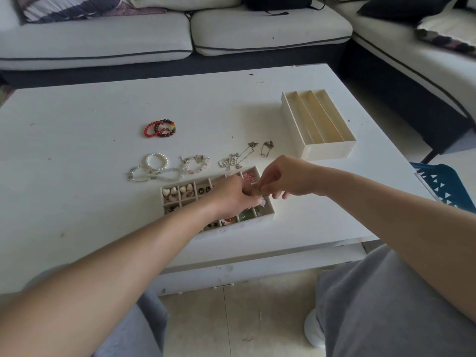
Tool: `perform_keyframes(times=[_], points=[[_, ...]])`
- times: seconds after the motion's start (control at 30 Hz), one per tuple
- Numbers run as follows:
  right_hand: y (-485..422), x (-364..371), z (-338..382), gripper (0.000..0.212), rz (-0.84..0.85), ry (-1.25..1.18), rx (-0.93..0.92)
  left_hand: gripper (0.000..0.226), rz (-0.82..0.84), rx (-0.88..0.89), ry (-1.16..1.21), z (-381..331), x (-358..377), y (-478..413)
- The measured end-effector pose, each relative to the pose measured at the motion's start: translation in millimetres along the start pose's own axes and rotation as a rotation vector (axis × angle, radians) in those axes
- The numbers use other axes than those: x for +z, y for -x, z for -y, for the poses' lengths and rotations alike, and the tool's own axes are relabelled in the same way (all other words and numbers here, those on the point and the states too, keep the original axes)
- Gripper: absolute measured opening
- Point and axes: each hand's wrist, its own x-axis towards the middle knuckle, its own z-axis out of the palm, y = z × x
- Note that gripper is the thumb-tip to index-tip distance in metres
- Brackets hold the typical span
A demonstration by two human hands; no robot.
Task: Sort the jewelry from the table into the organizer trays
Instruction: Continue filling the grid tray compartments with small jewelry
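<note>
Two hands meet above the right part of the gridded tray at the near edge of the bench. The left hand and the right hand both have curled fingers and pinch one small silvery piece between them. It is too blurred to say what it is.

The hands and left forearm cover much of the tray, so its compartments cannot be counted. Those that show hold cream hearts, dark studs, and red, green and pink bits.

Just beyond the tray, loose on the bench, lie:
- one pearl bracelet
- one pink bead bracelet
- a tangle of clear-bead strands, number unclear
- a knot of silver chains, number unclear
- one separate short chain

Farther back, two red-bead bracelets overlap. One long tray with three slots sits at the far right. A sofa is cut off at the top edge.
</note>
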Motion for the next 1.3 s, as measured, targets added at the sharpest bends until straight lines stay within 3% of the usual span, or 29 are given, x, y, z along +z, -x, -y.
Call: perform_keyframes(times=[0.13, 0.27, 0.47, 0.77, 1.3], points=[[1.2, 0.3, -1.2, 0.014, 0.067, 0.061, 0.0, 0.034, 0.021, -0.006, -0.064, 0.0, 1.9, -0.3], [4.7, -1.3, 1.4, 0.022, 0.119, 0.063, -0.018, 0.01, 0.045, 0.0, -0.099, 1.3, -1.3, 0.8], [5.9, -2.8, 2.1, 0.017, 0.11, 0.051, -0.033, 0.023, 0.03, 0.008, -0.02, 2.0, -1.9, -0.6], [5.9, -2.6, 2.8, 0.019, 0.119, 0.075, -0.04, 0.011, 0.063, -0.045, 0.022, 1.7, 1.5, 0.6], [0.6, 11.2, 5.2, 0.006, 0.055, 0.396, -0.043, 0.021, 0.108, -0.038, -0.074, -1.6, 0.4, 3.1]])
